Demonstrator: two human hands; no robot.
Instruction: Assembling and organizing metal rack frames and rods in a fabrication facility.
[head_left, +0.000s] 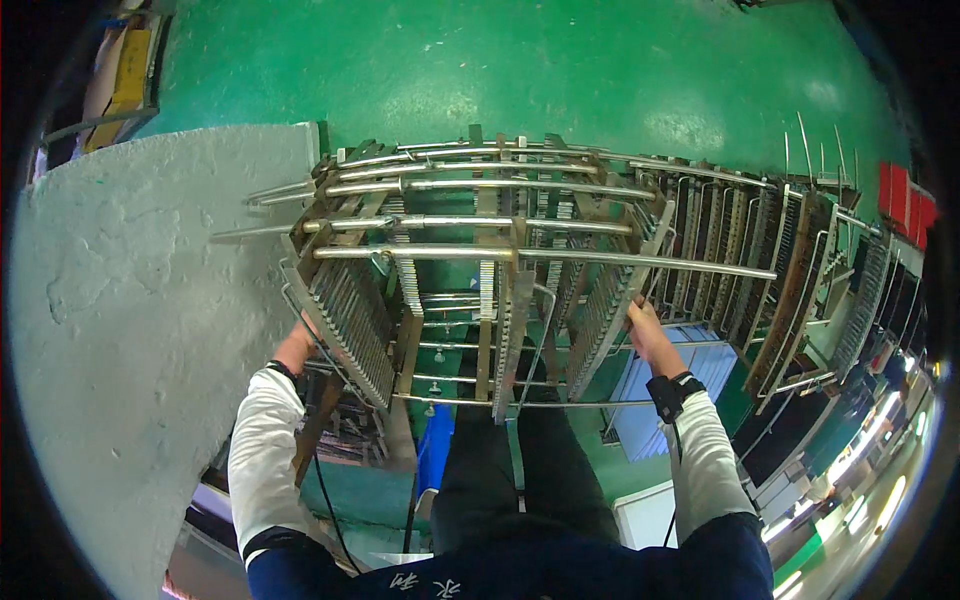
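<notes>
A large metal rack [465, 252], built of long rods and rows of slotted, comb-like bars, is in front of my body above my legs. My left hand [299, 343] is closed at its left side, by a bent-wire handle on the slotted end plate; part of the fingers is hidden behind the metal. At the opposite end, my right hand [647, 330] grips the right slotted plate, its fingertips partly out of sight. Both forearms reach up on either side of the rack.
More slotted racks [730, 230] stand in a row to the right. A grey wall [130, 270] rises close on my left. Beyond lies the green floor [560, 65]. A light-blue panel [665, 385] is below my right hand, and red bins [905, 200] are at the far right.
</notes>
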